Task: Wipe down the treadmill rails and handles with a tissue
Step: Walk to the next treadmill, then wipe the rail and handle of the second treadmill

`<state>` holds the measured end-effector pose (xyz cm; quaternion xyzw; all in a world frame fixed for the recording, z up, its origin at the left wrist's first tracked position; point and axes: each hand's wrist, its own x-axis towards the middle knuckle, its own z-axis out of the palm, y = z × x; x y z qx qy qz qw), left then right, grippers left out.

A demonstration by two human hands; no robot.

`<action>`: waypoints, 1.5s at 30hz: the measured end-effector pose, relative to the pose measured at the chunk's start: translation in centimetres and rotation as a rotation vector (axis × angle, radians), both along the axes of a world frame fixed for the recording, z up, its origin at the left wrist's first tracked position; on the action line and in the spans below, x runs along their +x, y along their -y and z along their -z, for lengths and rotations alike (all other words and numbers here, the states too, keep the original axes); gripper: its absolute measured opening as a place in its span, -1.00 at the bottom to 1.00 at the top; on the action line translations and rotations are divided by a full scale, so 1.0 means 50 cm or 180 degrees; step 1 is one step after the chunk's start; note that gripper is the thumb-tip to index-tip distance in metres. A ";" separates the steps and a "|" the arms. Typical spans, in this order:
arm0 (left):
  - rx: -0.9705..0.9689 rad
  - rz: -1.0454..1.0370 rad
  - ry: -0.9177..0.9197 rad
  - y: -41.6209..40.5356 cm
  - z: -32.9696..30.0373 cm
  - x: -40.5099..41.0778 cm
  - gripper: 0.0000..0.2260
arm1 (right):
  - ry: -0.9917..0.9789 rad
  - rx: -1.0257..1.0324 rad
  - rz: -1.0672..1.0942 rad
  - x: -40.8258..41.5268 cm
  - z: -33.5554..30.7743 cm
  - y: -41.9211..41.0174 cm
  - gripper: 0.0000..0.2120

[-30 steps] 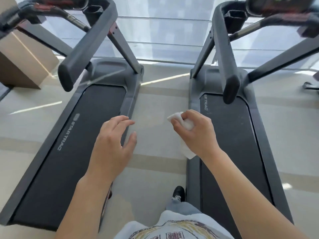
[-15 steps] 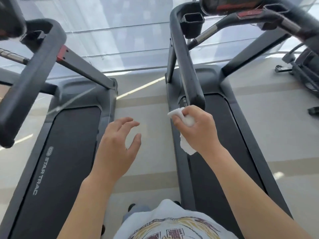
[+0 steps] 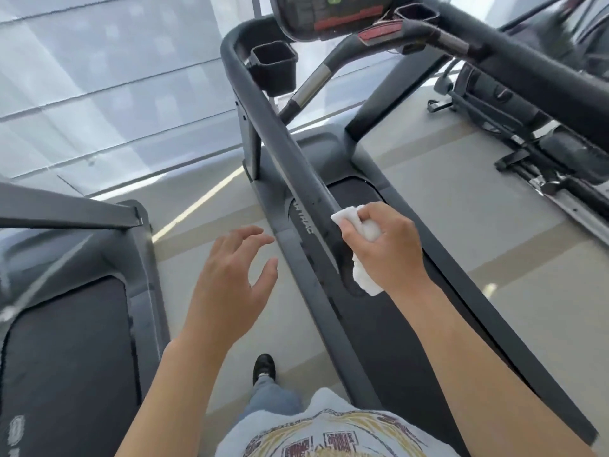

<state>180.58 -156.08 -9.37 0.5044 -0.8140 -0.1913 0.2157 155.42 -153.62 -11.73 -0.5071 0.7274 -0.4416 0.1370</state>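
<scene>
A white tissue [image 3: 365, 255] is bunched in my right hand [image 3: 389, 249], which grips it against the near end of the dark grey left handrail [image 3: 283, 136] of the right-hand treadmill. That rail runs up and away to the console [image 3: 329, 11]. My left hand [image 3: 230, 275] hovers over the floor between the two treadmills, fingers spread and loosely bent, holding nothing. The treadmill's right handrail [image 3: 527, 77] crosses the upper right. Its black belt [image 3: 389, 324] lies below my right forearm.
A second treadmill [image 3: 66, 324] stands at the left, with a slanted upright [image 3: 66, 214]. A black cup holder [image 3: 273, 67] hangs beside the console. Another exercise machine [image 3: 543, 153] stands at the far right. My shoe [image 3: 263, 367] is on the beige floor between the treadmills.
The view has swung right and closer to the right treadmill. My right hand with the tissue has come onto the end of its left handrail. My left hand stays empty in the air.
</scene>
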 end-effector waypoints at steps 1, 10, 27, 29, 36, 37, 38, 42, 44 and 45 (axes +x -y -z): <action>-0.0008 0.0080 0.0017 0.034 -0.001 0.002 -0.72 | -0.0012 0.0013 0.0076 0.006 0.001 0.019 -0.75; 0.0129 0.0990 -0.0051 0.292 0.017 -0.005 -0.72 | -0.0087 0.0665 0.0761 0.044 0.009 0.133 -0.78; 0.0140 0.2025 -0.0401 0.500 0.023 -0.086 -0.75 | -0.1597 0.1146 0.1154 0.099 0.032 0.161 -0.73; 0.0072 0.1858 -0.0325 0.524 0.023 -0.078 -0.77 | -0.1839 0.1254 0.0966 0.096 0.034 0.218 -0.65; -0.0048 0.1632 -0.0108 0.567 0.008 -0.072 -0.73 | -0.2036 0.0993 0.1118 0.108 0.040 0.408 -0.72; -0.0065 0.1670 -0.0134 0.572 0.006 -0.077 -0.74 | -0.1993 0.1084 0.1074 0.109 0.039 0.409 -0.69; -0.0086 0.1749 -0.0158 0.577 0.004 -0.084 -0.75 | -0.1986 0.1173 0.1000 0.111 0.038 0.405 -0.61; -0.0210 0.2171 -0.0170 0.631 0.015 -0.135 -0.73 | -0.1826 0.1088 0.0846 0.100 0.037 0.408 -0.46; -0.0204 0.2393 -0.0093 0.669 0.028 -0.165 -0.74 | -0.1662 0.0744 0.1144 0.098 0.037 0.407 -0.69; -0.0207 0.2526 -0.0030 0.687 0.034 -0.178 -0.75 | -0.1580 0.0675 0.1217 0.098 0.037 0.406 -0.71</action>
